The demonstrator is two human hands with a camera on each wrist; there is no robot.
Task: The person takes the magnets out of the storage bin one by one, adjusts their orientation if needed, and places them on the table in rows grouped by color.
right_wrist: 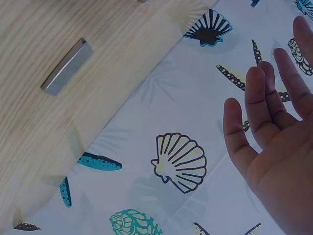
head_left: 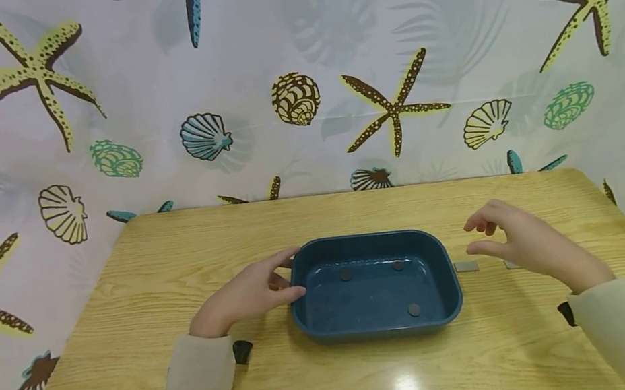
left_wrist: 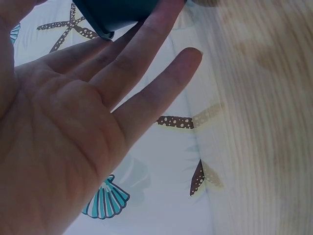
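Note:
A dark blue rectangular basin with rounded corners stands on the wooden table, with three small grey discs on its floor. At its left end is my left hand, thumb tip over the rim and fingers along the outer side. In the left wrist view those fingers are straight and spread, and part of the basin shows beyond them. My right hand hovers right of the basin, fingers loosely bent, holding nothing. Beside and partly under it in the head view lie two flat grey pieces.
The wooden table ends at the back against a white cloth printed with starfish and shells. In the right wrist view, one grey bar lies near the table's edge. Black wrist pieces show at both cuffs.

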